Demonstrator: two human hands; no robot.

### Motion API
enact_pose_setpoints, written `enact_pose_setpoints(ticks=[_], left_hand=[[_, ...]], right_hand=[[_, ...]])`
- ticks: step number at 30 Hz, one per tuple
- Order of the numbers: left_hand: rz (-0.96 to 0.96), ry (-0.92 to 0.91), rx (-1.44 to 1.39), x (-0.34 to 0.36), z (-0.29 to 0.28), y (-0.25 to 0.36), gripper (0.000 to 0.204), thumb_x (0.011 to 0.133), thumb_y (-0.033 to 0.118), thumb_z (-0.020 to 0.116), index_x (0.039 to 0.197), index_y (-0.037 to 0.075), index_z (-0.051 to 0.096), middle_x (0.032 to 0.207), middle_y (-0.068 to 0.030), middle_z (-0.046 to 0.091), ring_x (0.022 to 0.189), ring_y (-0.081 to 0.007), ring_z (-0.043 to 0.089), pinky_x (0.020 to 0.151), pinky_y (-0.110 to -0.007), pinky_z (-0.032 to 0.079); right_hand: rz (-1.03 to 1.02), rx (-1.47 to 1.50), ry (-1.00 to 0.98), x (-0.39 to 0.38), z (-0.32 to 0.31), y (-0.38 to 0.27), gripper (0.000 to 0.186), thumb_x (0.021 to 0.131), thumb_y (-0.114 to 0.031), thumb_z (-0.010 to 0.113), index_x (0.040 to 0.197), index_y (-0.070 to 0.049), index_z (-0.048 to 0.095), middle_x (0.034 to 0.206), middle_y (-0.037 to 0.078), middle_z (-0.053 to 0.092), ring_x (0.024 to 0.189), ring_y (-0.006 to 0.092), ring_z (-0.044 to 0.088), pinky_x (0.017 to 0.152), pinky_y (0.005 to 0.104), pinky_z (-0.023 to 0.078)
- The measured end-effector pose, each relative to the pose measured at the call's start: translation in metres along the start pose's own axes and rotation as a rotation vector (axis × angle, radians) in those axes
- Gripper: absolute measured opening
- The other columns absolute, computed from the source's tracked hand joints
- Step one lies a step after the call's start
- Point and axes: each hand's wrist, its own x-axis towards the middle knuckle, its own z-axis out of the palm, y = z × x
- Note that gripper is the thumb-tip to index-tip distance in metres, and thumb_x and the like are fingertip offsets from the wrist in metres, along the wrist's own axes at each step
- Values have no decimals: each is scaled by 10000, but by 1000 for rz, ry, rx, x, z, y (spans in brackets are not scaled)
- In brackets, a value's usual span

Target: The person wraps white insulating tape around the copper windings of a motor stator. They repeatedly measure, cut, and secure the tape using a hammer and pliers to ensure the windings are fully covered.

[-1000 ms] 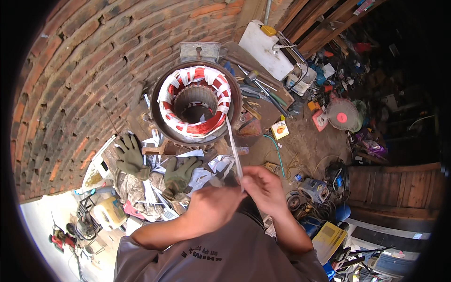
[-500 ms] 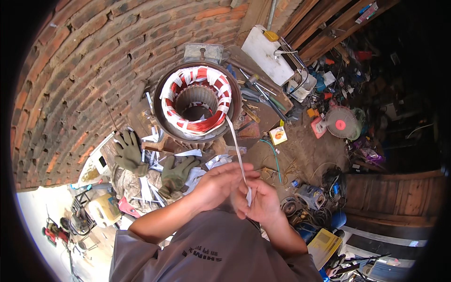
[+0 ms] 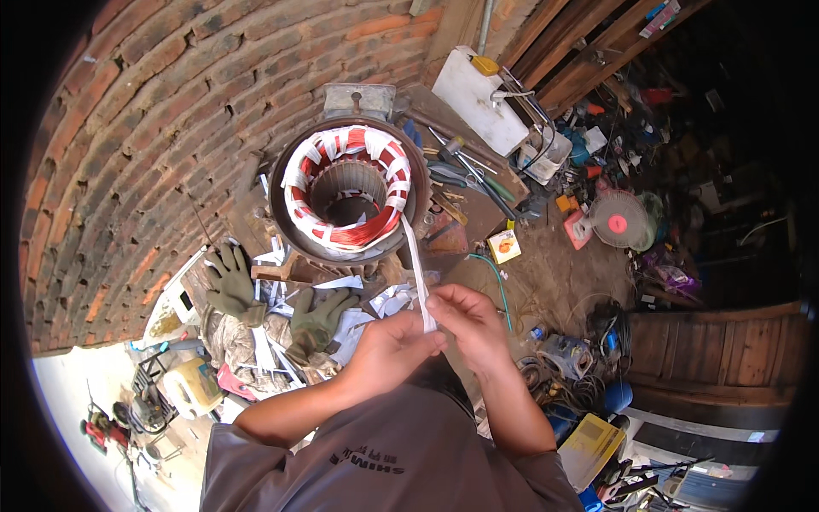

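Observation:
A motor stator (image 3: 415, 200) stands in front of me, its round metal housing open at the top. Inside sits a ring of red copper winding (image 3: 362, 232), wrapped at intervals with white tape. From the ring's lower right side a white cotton tape (image 3: 415, 266) runs taut toward me. My left hand (image 3: 390, 348) pinches the tape near its end, thumb pressed against the fingers. Just beside it, my right hand (image 3: 469, 320) grips the tape a little higher between thumb and fingers. The tape's tail is hidden behind the hands.
Dark green work gloves (image 3: 232, 282) lie among white paper scraps left of my hands. Pliers and other hand tools (image 3: 467, 166) rest on a board right of the stator. A yellow and white box (image 3: 504, 246) and a fan (image 3: 616, 218) stand farther right. A brick wall (image 3: 171, 136) rises at left.
My right hand has moved up and now holds the tape higher. The left hand has closed on the tape, which looks wider and flatter. The view has shifted slightly.

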Motion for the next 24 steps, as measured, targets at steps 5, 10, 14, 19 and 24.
enact_pose_setpoints(ticks=[5, 10, 14, 19, 24], left_hand=[[-69, -66, -31, -9, -17, -14, 223, 1032, 151, 657, 1134, -46, 632, 1021, -82, 735, 936, -117, 697, 846, -259, 569], [56, 50, -165, -7, -17, -18, 307, 1039, 208, 657, 1211, -42, 610, 1040, -71, 719, 989, -97, 668, 873, -264, 531], [-76, -9, -236, 10, -19, -4, 325, 1058, 224, 625, 1243, -42, 606, 1081, -70, 706, 982, -106, 665, 860, -269, 540], [-119, -116, -599, 24, -22, -13, 386, 1094, 287, 537, 1321, -21, 589, 1190, -121, 697, 1047, -178, 688, 838, -295, 567], [-193, -128, -868, 27, -19, -12, 240, 1083, 186, 542, 1225, 4, 609, 1228, -168, 701, 1006, -241, 707, 893, -397, 571]], right_hand=[[-212, -158, 116, 0, 19, 1, 124, 989, -95, 697, 1049, 9, 669, 924, 18, 700, 809, 68, 618, 721, 251, 520], [-294, -638, 264, -17, 33, -14, 92, 952, -50, 740, 955, 21, 681, 858, 25, 721, 793, 55, 632, 703, 228, 506], [-144, -601, 197, -22, 22, -12, 151, 973, -116, 735, 957, 27, 690, 837, 25, 713, 782, 52, 624, 703, 221, 494], [138, 178, 120, -18, 18, -7, 220, 1032, -145, 619, 1100, 58, 669, 827, 33, 639, 673, 101, 533, 637, 248, 411], [219, 464, -136, -18, -4, 26, 292, 1045, -249, 607, 1092, 36, 656, 788, 37, 602, 672, 153, 589, 636, 318, 454]])
